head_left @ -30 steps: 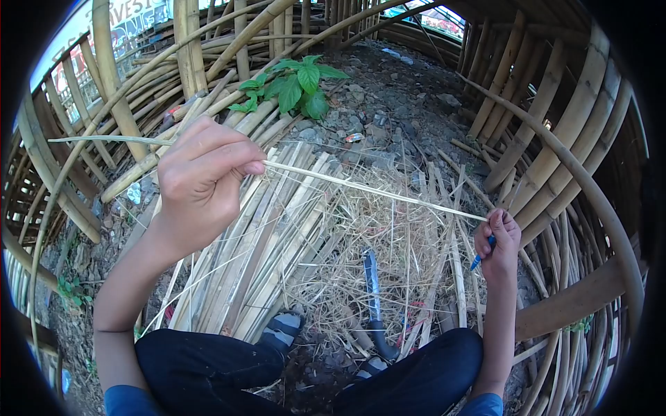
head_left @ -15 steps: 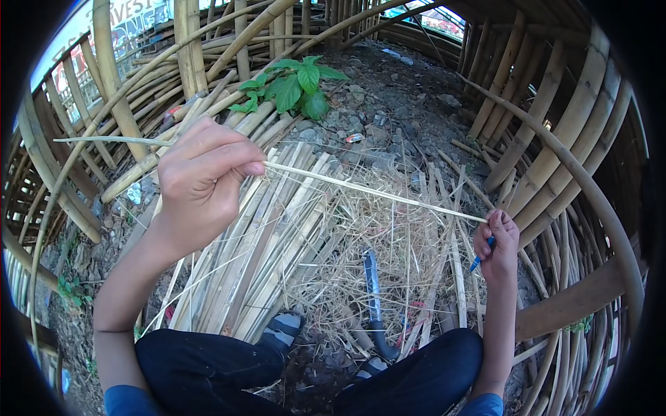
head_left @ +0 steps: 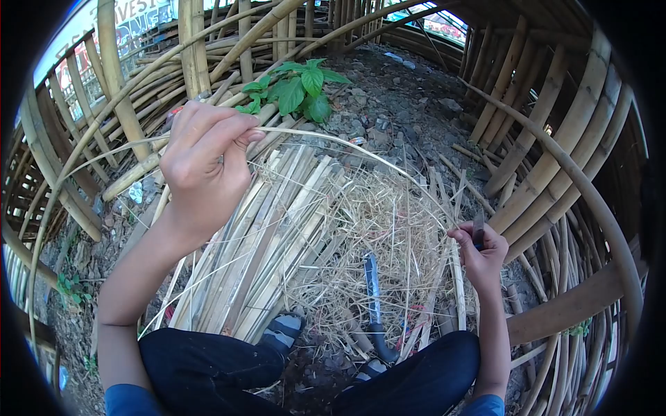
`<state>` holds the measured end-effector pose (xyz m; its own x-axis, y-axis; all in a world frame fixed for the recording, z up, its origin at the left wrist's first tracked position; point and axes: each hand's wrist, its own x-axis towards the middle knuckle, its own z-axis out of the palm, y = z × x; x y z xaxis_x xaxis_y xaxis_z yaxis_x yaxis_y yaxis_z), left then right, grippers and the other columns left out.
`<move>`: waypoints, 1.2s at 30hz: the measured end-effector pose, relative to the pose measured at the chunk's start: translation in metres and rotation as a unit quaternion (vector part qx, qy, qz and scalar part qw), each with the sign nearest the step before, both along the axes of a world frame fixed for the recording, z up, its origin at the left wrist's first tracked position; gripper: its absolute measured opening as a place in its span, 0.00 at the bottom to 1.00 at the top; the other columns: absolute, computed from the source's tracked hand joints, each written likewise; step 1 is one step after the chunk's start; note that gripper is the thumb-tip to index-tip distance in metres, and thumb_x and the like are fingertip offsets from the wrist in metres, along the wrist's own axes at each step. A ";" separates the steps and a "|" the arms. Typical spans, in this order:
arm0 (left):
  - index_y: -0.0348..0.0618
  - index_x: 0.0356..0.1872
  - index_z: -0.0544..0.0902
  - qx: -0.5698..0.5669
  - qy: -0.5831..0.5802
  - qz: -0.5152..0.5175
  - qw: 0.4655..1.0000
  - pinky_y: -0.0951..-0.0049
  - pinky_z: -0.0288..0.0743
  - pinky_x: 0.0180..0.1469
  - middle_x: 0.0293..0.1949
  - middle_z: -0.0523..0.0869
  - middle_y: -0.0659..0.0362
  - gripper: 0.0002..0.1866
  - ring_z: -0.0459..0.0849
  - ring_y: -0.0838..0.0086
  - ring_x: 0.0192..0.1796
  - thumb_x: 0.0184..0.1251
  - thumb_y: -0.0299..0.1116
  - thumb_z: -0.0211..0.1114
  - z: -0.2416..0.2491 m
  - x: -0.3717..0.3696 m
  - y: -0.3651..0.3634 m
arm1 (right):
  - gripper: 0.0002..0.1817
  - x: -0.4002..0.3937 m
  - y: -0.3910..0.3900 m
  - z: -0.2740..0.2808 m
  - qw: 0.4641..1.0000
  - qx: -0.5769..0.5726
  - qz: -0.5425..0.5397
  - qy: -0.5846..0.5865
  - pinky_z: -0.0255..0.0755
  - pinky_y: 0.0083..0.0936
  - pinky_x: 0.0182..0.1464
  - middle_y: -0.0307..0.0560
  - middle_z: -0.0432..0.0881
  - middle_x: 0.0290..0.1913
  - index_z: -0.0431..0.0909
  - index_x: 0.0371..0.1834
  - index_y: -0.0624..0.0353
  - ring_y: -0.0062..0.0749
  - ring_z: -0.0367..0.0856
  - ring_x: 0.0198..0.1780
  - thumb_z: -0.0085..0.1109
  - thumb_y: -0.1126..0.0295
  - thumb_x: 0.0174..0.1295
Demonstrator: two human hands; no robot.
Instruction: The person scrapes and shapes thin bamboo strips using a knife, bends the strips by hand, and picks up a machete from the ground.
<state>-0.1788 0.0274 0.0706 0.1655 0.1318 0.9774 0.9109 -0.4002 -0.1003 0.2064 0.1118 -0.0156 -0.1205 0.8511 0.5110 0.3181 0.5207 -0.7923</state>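
A thin bamboo strip [head_left: 368, 153] arches upward between my two hands. My left hand [head_left: 208, 149], raised at the left, is closed and pinches the strip between thumb and fingers; its free end trails off to the left. Lower at the right, my right hand [head_left: 482, 253] is closed too, with the strip's other end at its thumb and fingertips. A small knife [head_left: 478, 227] is also in that hand, its dark blade pointing up and its handle mostly hidden by the fingers.
Split bamboo slats [head_left: 260, 239] lie at the left, beside a heap of shavings [head_left: 374, 222]. A large knife [head_left: 373, 291] with a dark handle rests on the shavings near my feet. A leafy plant [head_left: 302, 89] grows ahead. Bamboo fencing [head_left: 548, 166] surrounds the spot.
The strip was nearly straight and now bows upward. My right hand has moved left and turned, bringing the knife's blade up into view. My left hand has shifted only slightly.
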 end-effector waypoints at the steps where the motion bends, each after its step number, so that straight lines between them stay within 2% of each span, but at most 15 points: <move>1: 0.35 0.29 0.84 0.009 -0.007 -0.002 1.000 0.69 0.72 0.35 0.29 0.83 0.55 0.10 0.80 0.64 0.32 0.45 0.10 0.66 0.001 0.001 0.002 | 0.07 -0.001 0.001 -0.003 1.000 0.001 0.001 0.000 0.59 0.17 0.24 0.32 0.77 0.20 0.83 0.34 0.67 0.11 0.63 0.20 0.70 0.74 0.58; 4: 0.35 0.29 0.85 0.018 -0.015 0.000 1.000 0.69 0.72 0.35 0.29 0.83 0.55 0.11 0.80 0.64 0.32 0.45 0.10 0.66 0.003 -0.001 0.003 | 0.10 -0.006 -0.002 -0.010 0.993 -0.051 0.038 -0.103 0.59 0.18 0.24 0.35 0.73 0.14 0.83 0.30 0.67 0.13 0.64 0.19 0.74 0.71 0.54; 8: 0.35 0.30 0.85 0.018 -0.011 -0.011 1.000 0.69 0.72 0.35 0.29 0.83 0.55 0.11 0.80 0.65 0.32 0.45 0.11 0.67 0.001 -0.002 0.005 | 0.10 -0.015 -0.008 -0.007 0.975 -0.027 0.133 -0.175 0.59 0.19 0.23 0.39 0.75 0.17 0.83 0.27 0.67 0.15 0.65 0.20 0.74 0.72 0.54; 12: 0.36 0.31 0.85 0.009 -0.004 -0.014 1.000 0.68 0.72 0.36 0.30 0.83 0.56 0.12 0.80 0.65 0.33 0.44 0.12 0.68 0.001 -0.006 0.006 | 0.08 -0.015 -0.008 -0.004 0.966 -0.057 0.145 -0.207 0.62 0.19 0.24 0.39 0.78 0.19 0.83 0.28 0.67 0.14 0.68 0.21 0.71 0.73 0.56; 14: 0.37 0.33 0.84 0.021 0.055 0.012 0.998 0.67 0.71 0.39 0.31 0.84 0.57 0.12 0.80 0.65 0.34 0.45 0.14 0.68 0.008 -0.018 0.010 | 0.09 -0.010 0.003 -0.011 0.993 -0.074 0.083 -0.037 0.60 0.13 0.20 0.42 0.84 0.24 0.81 0.33 0.67 0.11 0.68 0.17 0.67 0.71 0.62; 15: 0.37 0.33 0.84 0.021 0.057 0.018 0.998 0.67 0.71 0.39 0.31 0.84 0.57 0.12 0.80 0.65 0.34 0.45 0.14 0.68 0.010 -0.025 0.010 | 0.07 -0.006 0.005 -0.008 0.995 -0.092 0.048 -0.011 0.58 0.11 0.17 0.43 0.84 0.27 0.79 0.37 0.66 0.10 0.66 0.16 0.62 0.72 0.66; 17: 0.39 0.35 0.84 0.003 0.109 0.073 0.991 0.66 0.70 0.42 0.33 0.84 0.58 0.12 0.81 0.64 0.36 0.47 0.16 0.66 0.013 -0.038 0.009 | 0.07 0.005 0.013 -0.005 0.997 -0.070 -0.004 0.033 0.56 0.12 0.17 0.43 0.83 0.26 0.79 0.37 0.66 0.10 0.65 0.15 0.60 0.72 0.68; 18: 0.38 0.40 0.85 -0.011 0.103 0.095 0.990 0.67 0.70 0.44 0.33 0.84 0.57 0.15 0.82 0.64 0.38 0.50 0.14 0.63 0.012 -0.045 0.009 | 0.07 0.009 0.016 -0.005 0.997 -0.049 -0.021 0.047 0.56 0.12 0.17 0.41 0.83 0.26 0.79 0.36 0.65 0.10 0.65 0.15 0.61 0.72 0.67; 20: 0.38 0.40 0.85 -0.011 0.097 0.113 0.989 0.67 0.71 0.44 0.33 0.84 0.57 0.15 0.82 0.64 0.38 0.51 0.14 0.62 0.013 -0.056 0.010 | 0.07 0.011 0.018 -0.003 0.995 -0.014 -0.060 0.082 0.55 0.12 0.18 0.37 0.81 0.25 0.79 0.35 0.63 0.09 0.64 0.16 0.62 0.71 0.67; 24: 0.38 0.39 0.84 -0.005 0.073 0.155 0.985 0.64 0.72 0.45 0.34 0.85 0.56 0.14 0.82 0.62 0.39 0.52 0.14 0.62 0.009 -0.067 0.016 | 0.08 0.019 0.028 -0.011 0.990 0.062 -0.091 0.088 0.51 0.13 0.17 0.32 0.77 0.23 0.79 0.35 0.62 0.07 0.60 0.15 0.62 0.69 0.68; 27: 0.37 0.40 0.84 0.003 0.065 0.183 0.981 0.63 0.72 0.45 0.35 0.85 0.56 0.13 0.82 0.61 0.40 0.53 0.15 0.61 0.011 -0.074 0.016 | 0.07 0.015 0.027 -0.008 0.982 0.085 -0.114 0.127 0.51 0.13 0.18 0.30 0.76 0.22 0.80 0.35 0.61 0.07 0.59 0.16 0.61 0.69 0.68; 32: 0.37 0.42 0.83 0.002 0.051 0.209 0.977 0.64 0.74 0.44 0.36 0.85 0.54 0.11 0.83 0.61 0.40 0.59 0.16 0.60 0.012 -0.085 0.017 | 0.06 0.014 0.025 -0.003 0.971 0.091 -0.189 0.115 0.52 0.12 0.20 0.28 0.72 0.21 0.81 0.38 0.62 0.06 0.60 0.19 0.61 0.70 0.69; 34: 0.36 0.41 0.83 0.002 -0.005 0.192 0.981 0.65 0.76 0.42 0.35 0.85 0.53 0.09 0.84 0.62 0.38 0.62 0.17 0.59 0.011 -0.086 0.019 | 0.08 0.001 0.019 -0.003 0.983 0.047 -0.128 0.121 0.52 0.13 0.22 0.27 0.70 0.20 0.82 0.46 0.62 0.07 0.60 0.20 0.63 0.72 0.66; 35: 0.36 0.41 0.83 0.003 -0.006 0.190 0.982 0.65 0.76 0.42 0.35 0.85 0.53 0.09 0.84 0.62 0.38 0.62 0.17 0.59 0.012 -0.086 0.019 | 0.08 -0.001 0.017 -0.006 0.983 0.048 -0.129 0.120 0.52 0.13 0.22 0.27 0.70 0.20 0.82 0.46 0.62 0.07 0.60 0.20 0.63 0.72 0.66; 36: 0.36 0.40 0.83 0.014 -0.011 0.194 0.981 0.66 0.76 0.42 0.35 0.85 0.53 0.08 0.85 0.62 0.38 0.63 0.18 0.59 0.014 -0.087 0.019 | 0.12 -0.002 0.017 -0.010 0.992 0.022 -0.111 0.048 0.52 0.13 0.23 0.27 0.71 0.21 0.81 0.50 0.61 0.08 0.60 0.21 0.64 0.72 0.65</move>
<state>-0.2657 0.0468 0.0849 0.0873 0.1543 0.9842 0.9962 -0.0199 -0.0852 0.2046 0.1284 -0.0256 0.1181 0.8273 0.5491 0.3529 0.4819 -0.8020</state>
